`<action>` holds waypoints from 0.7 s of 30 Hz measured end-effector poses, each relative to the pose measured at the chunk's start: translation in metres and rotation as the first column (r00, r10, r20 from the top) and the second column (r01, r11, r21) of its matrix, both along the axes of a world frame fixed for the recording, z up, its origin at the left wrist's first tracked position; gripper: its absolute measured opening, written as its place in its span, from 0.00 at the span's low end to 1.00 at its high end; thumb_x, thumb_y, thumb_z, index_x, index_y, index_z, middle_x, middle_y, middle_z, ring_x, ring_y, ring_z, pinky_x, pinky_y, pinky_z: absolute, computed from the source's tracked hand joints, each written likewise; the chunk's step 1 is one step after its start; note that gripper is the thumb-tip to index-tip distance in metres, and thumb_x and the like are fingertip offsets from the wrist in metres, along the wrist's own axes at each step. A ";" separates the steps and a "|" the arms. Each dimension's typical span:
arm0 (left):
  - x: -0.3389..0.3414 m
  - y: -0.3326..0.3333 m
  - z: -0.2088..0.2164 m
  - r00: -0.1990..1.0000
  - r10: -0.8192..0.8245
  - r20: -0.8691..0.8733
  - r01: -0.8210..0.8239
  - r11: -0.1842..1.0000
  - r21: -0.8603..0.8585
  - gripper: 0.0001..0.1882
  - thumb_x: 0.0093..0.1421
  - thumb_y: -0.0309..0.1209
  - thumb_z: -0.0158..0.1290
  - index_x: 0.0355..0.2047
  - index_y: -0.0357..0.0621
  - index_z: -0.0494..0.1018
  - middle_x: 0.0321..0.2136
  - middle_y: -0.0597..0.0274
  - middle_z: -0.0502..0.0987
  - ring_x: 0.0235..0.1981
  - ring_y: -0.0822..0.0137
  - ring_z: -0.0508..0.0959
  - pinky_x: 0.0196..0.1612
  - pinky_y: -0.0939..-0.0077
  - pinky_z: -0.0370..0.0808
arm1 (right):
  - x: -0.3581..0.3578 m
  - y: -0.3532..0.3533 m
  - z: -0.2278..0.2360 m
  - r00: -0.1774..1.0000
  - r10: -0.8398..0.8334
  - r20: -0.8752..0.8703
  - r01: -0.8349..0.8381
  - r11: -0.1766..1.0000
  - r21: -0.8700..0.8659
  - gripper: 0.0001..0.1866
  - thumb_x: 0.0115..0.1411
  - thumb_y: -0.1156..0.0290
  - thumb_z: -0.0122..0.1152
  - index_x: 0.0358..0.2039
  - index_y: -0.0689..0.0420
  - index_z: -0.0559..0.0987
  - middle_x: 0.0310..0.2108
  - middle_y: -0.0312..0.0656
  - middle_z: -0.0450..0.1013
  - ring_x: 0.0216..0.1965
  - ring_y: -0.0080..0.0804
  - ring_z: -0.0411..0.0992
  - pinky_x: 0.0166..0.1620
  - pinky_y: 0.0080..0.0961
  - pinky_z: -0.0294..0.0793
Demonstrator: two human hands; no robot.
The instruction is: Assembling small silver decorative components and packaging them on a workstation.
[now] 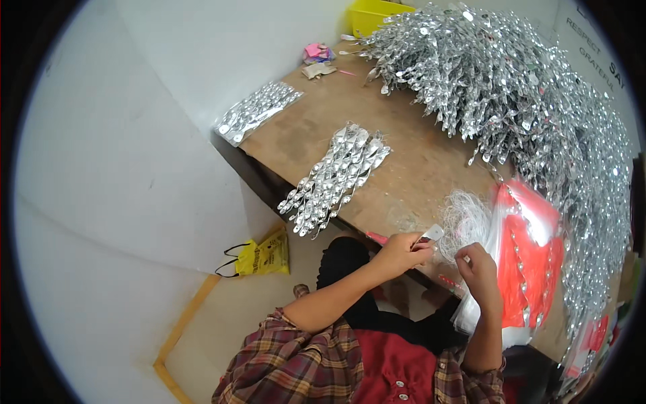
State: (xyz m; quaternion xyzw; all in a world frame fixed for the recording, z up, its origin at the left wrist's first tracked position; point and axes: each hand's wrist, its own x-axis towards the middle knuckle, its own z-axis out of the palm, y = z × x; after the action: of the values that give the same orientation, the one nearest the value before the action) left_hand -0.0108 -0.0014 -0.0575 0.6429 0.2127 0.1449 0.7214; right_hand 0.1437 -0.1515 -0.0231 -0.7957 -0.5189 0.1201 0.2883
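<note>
Near the table's front edge, my left hand (405,253) pinches a flat silver strip (433,233) by its lower part; the rounded end sticks out past the fingers. To its right, my right hand (478,268) is raised with the fingers closed together. Whether a thread runs between those fingers is too small to make out. Just beyond both hands lies a loose tangle of white thread (463,214). A pink-handled object (377,238) lies by the table edge beside my left hand, mostly hidden. Clear plastic with a red sheet (515,269) spreads to the right of my right hand.
A bundle of silver twisted strands (340,176) overhangs the table's front edge. Behind it lies a bagged silver bundle (259,111). A large silver heap (484,74) covers the far right, near a yellow bin (373,17). A yellow bag (269,256) stands on the floor.
</note>
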 end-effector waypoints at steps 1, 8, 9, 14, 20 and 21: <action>0.002 -0.001 0.000 0.999 0.006 0.050 -0.009 0.999 0.053 0.09 0.56 0.31 0.52 0.23 0.42 0.68 0.18 0.72 0.67 0.18 0.83 0.64 0.21 0.85 0.62 | -0.003 0.002 0.001 1.000 -0.009 -0.006 0.009 1.000 0.001 0.03 0.54 0.77 0.56 0.28 0.63 0.72 0.26 0.38 0.70 0.24 0.22 0.66 0.32 0.22 0.68; 0.001 -0.009 0.009 0.999 0.010 -0.045 -0.003 0.988 0.156 0.06 0.57 0.30 0.52 0.28 0.40 0.71 0.18 0.73 0.67 0.19 0.83 0.65 0.22 0.86 0.62 | -0.034 0.017 -0.008 0.929 0.069 -0.363 0.031 0.964 0.263 0.04 0.54 0.76 0.58 0.31 0.61 0.75 0.31 0.41 0.74 0.25 0.29 0.71 0.33 0.26 0.71; 0.001 -0.008 0.006 0.999 0.008 -0.041 -0.001 0.989 0.147 0.07 0.57 0.31 0.52 0.29 0.40 0.71 0.19 0.74 0.67 0.19 0.83 0.65 0.22 0.86 0.62 | -0.032 0.016 -0.008 0.972 0.100 -0.213 -0.035 0.956 0.290 0.04 0.54 0.76 0.58 0.32 0.60 0.75 0.29 0.41 0.74 0.25 0.30 0.71 0.32 0.26 0.69; 0.002 -0.009 0.015 0.998 0.041 -0.044 -0.041 0.999 0.004 0.08 0.58 0.31 0.52 0.32 0.39 0.73 0.20 0.74 0.69 0.20 0.83 0.65 0.22 0.88 0.63 | -0.016 0.018 0.001 0.963 0.072 0.260 -0.155 0.937 0.314 0.03 0.53 0.76 0.58 0.30 0.57 0.76 0.21 0.37 0.71 0.24 0.28 0.69 0.28 0.25 0.62; 0.008 -0.011 0.009 0.999 0.047 0.008 -0.047 0.998 -0.031 0.09 0.58 0.31 0.52 0.34 0.38 0.74 0.23 0.72 0.72 0.22 0.82 0.67 0.25 0.88 0.64 | -0.017 0.005 0.018 0.962 -0.242 -0.128 0.273 0.876 0.397 0.02 0.53 0.77 0.58 0.29 0.58 0.76 0.13 0.30 0.61 0.18 0.18 0.57 0.25 0.20 0.56; 0.009 -0.012 0.009 0.998 0.041 0.041 -0.039 0.998 -0.047 0.09 0.58 0.31 0.52 0.34 0.38 0.74 0.23 0.71 0.72 0.23 0.82 0.68 0.25 0.87 0.64 | -0.021 0.004 0.025 0.911 -0.178 -0.373 0.331 0.855 0.399 0.02 0.53 0.76 0.58 0.28 0.58 0.76 0.13 0.28 0.60 0.17 0.15 0.56 0.24 0.18 0.54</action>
State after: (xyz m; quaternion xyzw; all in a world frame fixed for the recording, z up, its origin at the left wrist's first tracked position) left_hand -0.0016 -0.0134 -0.0481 0.6184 0.2134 0.1678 0.7375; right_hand 0.1226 -0.1475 0.0015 -0.7379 -0.3668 0.0841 0.5602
